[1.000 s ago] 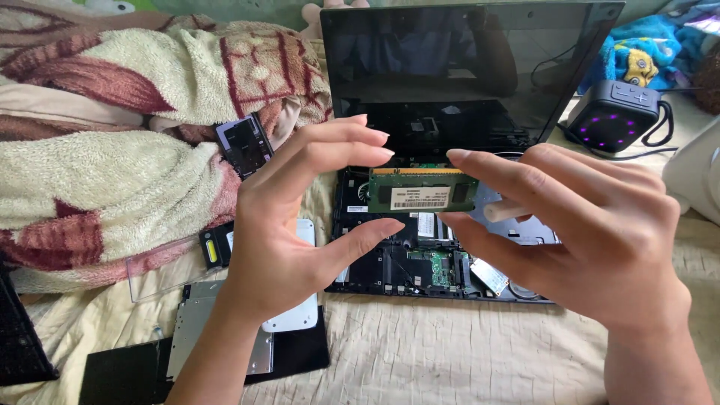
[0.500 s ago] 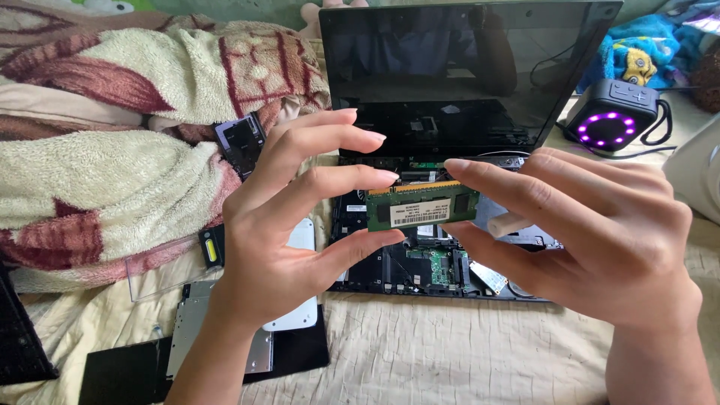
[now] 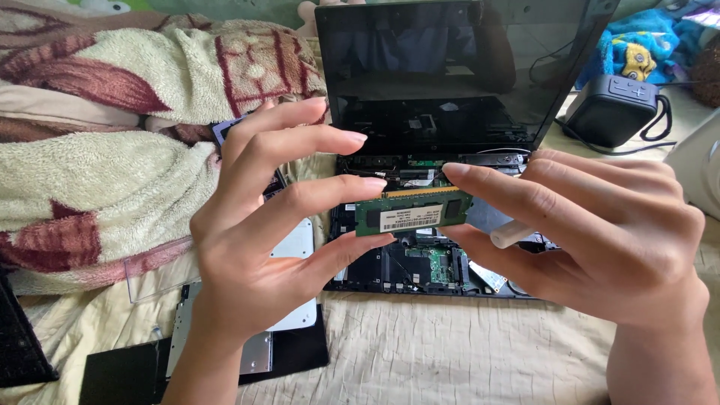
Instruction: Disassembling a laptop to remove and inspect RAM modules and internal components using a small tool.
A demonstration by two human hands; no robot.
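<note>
Leftmost, a patterned blanket lies beside metal panels. Next, the left hand and right hand pinch a green memory module by its 2 ends, hiding part of the opened laptop; a dark speaker sits rightmost.

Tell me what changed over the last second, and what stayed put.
The green memory module came up off the opened laptop, where it lay a second ago, and is now pinched at its ends between the left hand and the right hand, held level above the board. The speaker, lit purple before, now shows dark. The laptop, the blanket and the loose panels have not moved.
</note>
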